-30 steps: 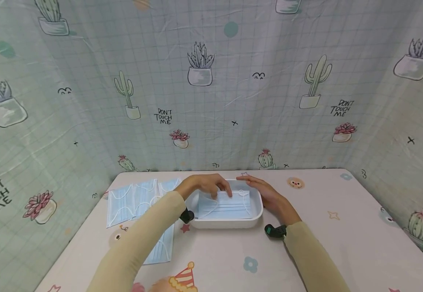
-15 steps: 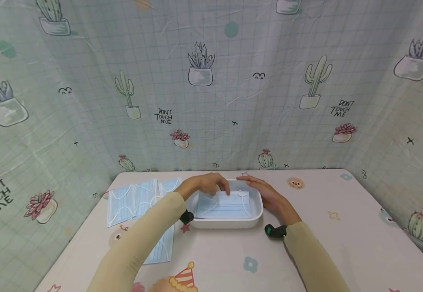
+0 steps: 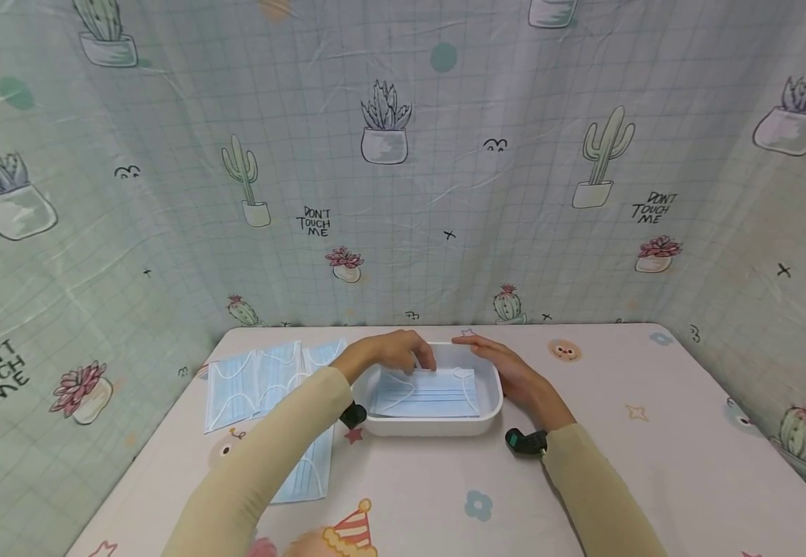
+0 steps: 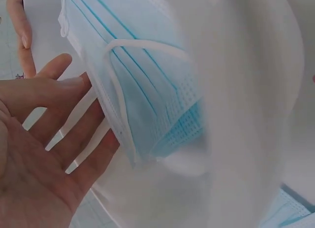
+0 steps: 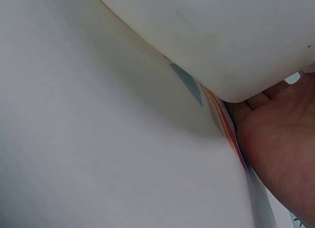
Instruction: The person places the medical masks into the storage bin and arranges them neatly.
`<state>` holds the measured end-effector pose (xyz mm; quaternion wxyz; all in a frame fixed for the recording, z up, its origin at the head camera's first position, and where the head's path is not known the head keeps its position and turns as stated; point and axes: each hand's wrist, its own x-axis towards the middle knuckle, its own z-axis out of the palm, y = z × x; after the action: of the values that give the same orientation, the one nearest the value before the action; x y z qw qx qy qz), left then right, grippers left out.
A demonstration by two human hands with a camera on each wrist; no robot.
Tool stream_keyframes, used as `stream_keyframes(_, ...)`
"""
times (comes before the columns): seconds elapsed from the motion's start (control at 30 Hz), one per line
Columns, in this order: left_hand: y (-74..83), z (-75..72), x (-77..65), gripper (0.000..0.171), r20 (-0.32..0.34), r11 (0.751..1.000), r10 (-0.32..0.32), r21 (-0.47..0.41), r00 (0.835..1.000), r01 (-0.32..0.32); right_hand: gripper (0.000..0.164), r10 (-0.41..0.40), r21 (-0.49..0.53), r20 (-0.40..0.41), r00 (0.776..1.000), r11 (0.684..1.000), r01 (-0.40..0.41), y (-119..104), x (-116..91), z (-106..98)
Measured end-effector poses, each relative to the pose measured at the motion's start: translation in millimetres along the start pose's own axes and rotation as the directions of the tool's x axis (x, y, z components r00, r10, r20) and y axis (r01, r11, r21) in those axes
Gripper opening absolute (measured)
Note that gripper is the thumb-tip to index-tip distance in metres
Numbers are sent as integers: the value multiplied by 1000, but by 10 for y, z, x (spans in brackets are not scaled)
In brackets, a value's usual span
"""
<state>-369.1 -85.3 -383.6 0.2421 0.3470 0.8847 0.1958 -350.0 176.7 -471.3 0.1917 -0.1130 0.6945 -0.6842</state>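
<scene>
A white box (image 3: pixel 431 426) stands between the two hands, with a light-blue pleated face mask (image 3: pixel 439 396) lying in it. My left hand (image 3: pixel 401 350) reaches over the box's left part, fingers bent down inside. In the left wrist view its fingertips touch the white-edged side of the mask (image 4: pixel 142 90), and an ear loop arcs across the pleats. The right hand (image 3: pixel 512 369) lies along the outside of the box's right end, fingers toward the far rim. From the right wrist, the palm (image 5: pixel 280 129) shows right against the box wall (image 5: pixel 221 46).
Several more blue masks (image 3: pixel 232 379) lie flat on the table left of the box, partly under the left sleeve (image 3: pixel 271 456). The patterned table (image 3: pixel 605 464) meets a cactus-print curtain (image 3: pixel 445 178) at the back and both sides.
The left fingers have drawn back slightly toward the far rim and lower into the box. The mask's far edge sits slightly lower. The right hand has stayed at the box's end.
</scene>
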Motion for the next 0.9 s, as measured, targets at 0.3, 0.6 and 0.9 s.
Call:
stream_keyframes(0.3, -65, 45, -79, 33, -88, 992, 88, -81, 992, -95, 43, 0, -12, 14, 1000, 1000, 1, 17, 11, -13)
stream_keyframes(0.6, -121, 67, -445, 29, -270, 940, 124, -278, 955, -200, 42, 22, -18, -23, 999, 1000, -22, 17, 16, -15)
stream_keyframes(0.9, -235, 150, -859, 28, -532, 918, -66, -364, 844, -158, 42, 8, -4, 0, 1000, 1000, -8, 6, 6, -14)
